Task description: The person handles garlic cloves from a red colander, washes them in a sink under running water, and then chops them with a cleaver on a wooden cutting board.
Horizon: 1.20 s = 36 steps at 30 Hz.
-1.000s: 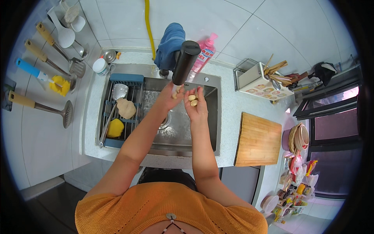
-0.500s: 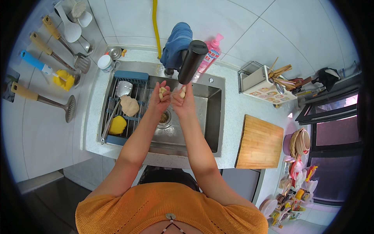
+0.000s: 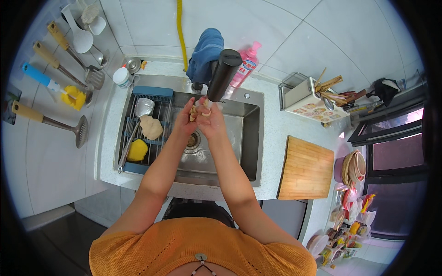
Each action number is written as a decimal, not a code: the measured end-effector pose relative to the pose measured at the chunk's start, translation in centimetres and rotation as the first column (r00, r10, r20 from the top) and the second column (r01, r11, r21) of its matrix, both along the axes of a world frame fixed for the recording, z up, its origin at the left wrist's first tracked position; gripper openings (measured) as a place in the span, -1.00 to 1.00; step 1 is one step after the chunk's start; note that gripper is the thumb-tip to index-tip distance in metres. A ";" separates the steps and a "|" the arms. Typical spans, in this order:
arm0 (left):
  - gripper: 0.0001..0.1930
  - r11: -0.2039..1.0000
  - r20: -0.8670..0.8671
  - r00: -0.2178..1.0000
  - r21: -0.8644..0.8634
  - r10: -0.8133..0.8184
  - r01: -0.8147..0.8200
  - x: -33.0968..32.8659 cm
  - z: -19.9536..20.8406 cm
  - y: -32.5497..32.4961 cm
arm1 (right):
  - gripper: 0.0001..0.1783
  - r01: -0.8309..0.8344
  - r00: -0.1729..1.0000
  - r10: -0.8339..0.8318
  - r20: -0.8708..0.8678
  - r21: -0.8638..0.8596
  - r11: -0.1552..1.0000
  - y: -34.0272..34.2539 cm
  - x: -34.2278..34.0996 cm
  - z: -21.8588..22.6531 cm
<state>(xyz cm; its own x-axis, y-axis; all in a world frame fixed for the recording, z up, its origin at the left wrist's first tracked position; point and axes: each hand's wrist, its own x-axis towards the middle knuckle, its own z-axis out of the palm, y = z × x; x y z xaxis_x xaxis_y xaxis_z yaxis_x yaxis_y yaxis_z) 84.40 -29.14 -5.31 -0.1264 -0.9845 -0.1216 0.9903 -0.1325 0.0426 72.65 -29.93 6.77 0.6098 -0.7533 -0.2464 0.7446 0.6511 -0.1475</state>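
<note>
Under the black tap (image 3: 223,76), my two hands are cupped together over the steel sink (image 3: 216,161). Several pale, peeled garlic cloves (image 3: 193,113) lie between them, partly hidden by the fingers. My left hand (image 3: 185,118) curls around the cloves from the left. Against it, my right hand (image 3: 213,123) closes in from the right, touching the left fingers. Water appears to run from the tap onto the right hand. A blue cloth (image 3: 205,50) is draped over the tap's base.
Left in the sink hangs a drying rack (image 3: 154,93) with a ladle, a tan lump and a yellow sponge (image 3: 137,150). A pink soap bottle (image 3: 244,66) stands behind the tap. On the right counter are a wooden cutting board (image 3: 307,169) and a utensil holder (image 3: 301,96).
My hands were slightly apart, each holding some cloves; now they are brought together, with the cloves between them. The right hand has turned inward toward the left.
</note>
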 end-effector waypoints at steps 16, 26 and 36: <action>-0.65 0.973 0.134 0.988 0.205 0.077 -0.103 -1.8 3.4 -0.7 | -0.73 -0.122 0.966 0.104 0.238 0.064 0.990 -0.7 -0.5 -1.2; -0.73 0.944 0.642 0.733 0.042 0.225 -0.327 -4.4 11.7 0.2 | -0.73 0.268 0.763 -0.422 -0.490 -0.354 0.896 -0.4 -2.5 0.5; -0.72 0.911 0.901 0.315 -0.170 0.298 -0.374 -6.1 10.7 -0.2 | -0.57 0.346 0.855 -0.324 -0.404 -0.020 0.938 -0.4 -5.3 -1.5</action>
<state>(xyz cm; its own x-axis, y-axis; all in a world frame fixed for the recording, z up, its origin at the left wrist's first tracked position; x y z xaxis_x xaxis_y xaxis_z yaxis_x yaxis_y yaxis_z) 78.34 -29.39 5.43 0.4349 -0.9005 0.0052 0.3240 0.1618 0.9321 67.37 -30.31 5.30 0.1660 -0.8741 -0.4565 0.8055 0.3873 -0.4486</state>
